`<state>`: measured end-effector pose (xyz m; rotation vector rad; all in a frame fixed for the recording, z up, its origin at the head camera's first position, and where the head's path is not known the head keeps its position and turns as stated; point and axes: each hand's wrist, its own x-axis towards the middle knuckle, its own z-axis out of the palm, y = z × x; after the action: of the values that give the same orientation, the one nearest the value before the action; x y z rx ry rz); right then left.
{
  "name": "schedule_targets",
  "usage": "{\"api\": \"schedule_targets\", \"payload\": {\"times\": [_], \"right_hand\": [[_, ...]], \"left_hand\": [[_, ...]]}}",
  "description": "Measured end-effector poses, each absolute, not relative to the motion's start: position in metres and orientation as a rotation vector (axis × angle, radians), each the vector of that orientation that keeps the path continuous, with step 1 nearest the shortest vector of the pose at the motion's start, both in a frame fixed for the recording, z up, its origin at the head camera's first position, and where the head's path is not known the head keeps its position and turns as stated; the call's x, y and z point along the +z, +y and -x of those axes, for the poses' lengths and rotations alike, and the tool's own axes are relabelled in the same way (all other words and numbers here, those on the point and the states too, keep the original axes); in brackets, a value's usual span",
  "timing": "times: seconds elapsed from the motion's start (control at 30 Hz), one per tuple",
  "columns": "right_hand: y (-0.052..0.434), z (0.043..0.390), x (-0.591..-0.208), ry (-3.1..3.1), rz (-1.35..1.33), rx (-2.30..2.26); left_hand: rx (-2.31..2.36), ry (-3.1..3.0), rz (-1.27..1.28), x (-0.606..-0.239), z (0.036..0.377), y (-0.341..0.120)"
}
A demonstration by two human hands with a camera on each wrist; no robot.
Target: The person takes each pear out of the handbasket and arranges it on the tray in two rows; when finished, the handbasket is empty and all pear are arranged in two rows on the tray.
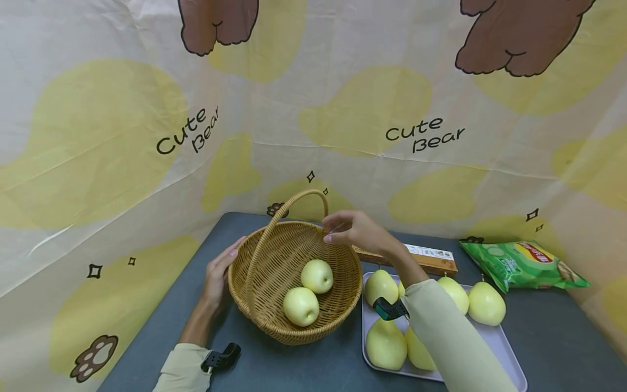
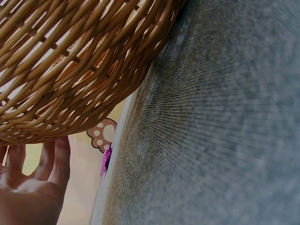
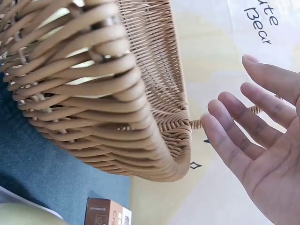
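Note:
A woven wicker basket (image 1: 343, 305) with an arched handle (image 1: 262, 245) stands on the grey table. Two pale green apples (image 1: 317, 276) lie inside it, touching each other. My left hand (image 1: 217, 275) rests against the basket's left outer side; in the left wrist view its fingers (image 2: 60, 159) look fairly straight against the wicker. My right hand (image 1: 350, 228) hovers by the far right rim, near the foot of the handle. In the right wrist view its fingers (image 3: 234, 133) are spread and slightly bent, with nothing held.
To the right, a pale purple tray (image 1: 511, 359) holds several yellow-green pears (image 1: 386, 343), partly hidden by my right sleeve. Behind the tray lies a brown and white box (image 1: 433, 258). A green chip bag (image 1: 526, 267) sits at the back right. A printed cloth backdrop (image 1: 343, 109) surrounds the table.

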<state>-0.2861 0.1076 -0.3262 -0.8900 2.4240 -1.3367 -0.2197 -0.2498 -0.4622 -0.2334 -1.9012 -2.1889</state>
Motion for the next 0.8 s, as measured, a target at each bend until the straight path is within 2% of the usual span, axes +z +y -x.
{"api": "schedule_targets", "payload": {"times": [0.8], "right_hand": [[0.070, 0.308, -0.319, 2.303, 0.969, -1.124]], "left_hand": [[-2.199, -1.896, 0.233, -0.463, 0.221, -0.250]]}}
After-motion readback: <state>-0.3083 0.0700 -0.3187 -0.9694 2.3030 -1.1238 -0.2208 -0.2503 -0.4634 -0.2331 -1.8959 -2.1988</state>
